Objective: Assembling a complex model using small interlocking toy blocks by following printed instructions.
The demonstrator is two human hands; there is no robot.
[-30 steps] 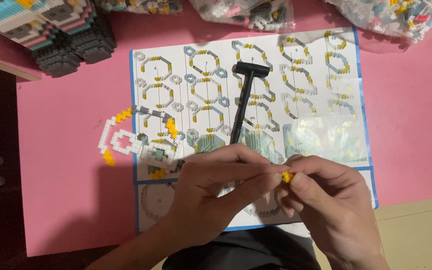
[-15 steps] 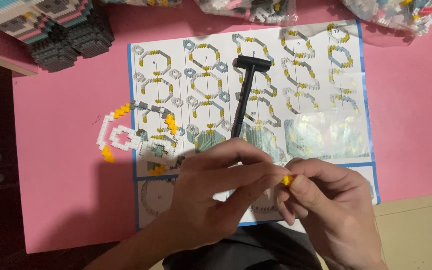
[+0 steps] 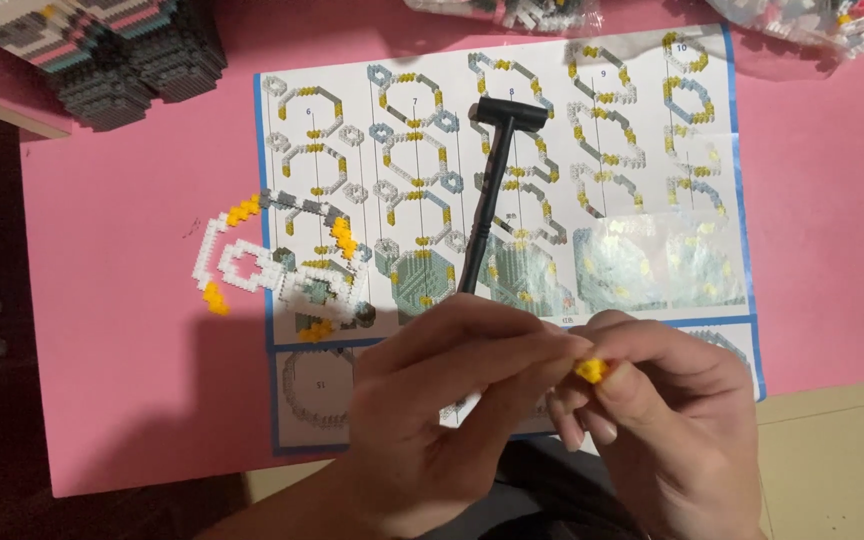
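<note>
Hammer (image 3: 490, 180) on instruction sheet (image 3: 652, 250), hands (image 3: 432, 410) pinching yellow brick (image 3: 590, 370)

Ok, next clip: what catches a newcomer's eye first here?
The two hands, left hand and right hand, meet at bottom centre, pinching a tiny yellow plastic brick. Behind them, a small black plastic hammer lies across the blue-edged printed instruction sheet on the pink table.

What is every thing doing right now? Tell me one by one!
left hand: fingertips meeting the right hand's, at the yellow piece.
right hand: pinching the yellow piece.
yellow piece: tiny, held between the fingertips, above the sheet.
small black hammer: lying flat on the sheet, untouched.
instruction sheet: spread flat on the pink table.
white and yellow brick shape: partly built, lying at the sheet's left edge.
</note>
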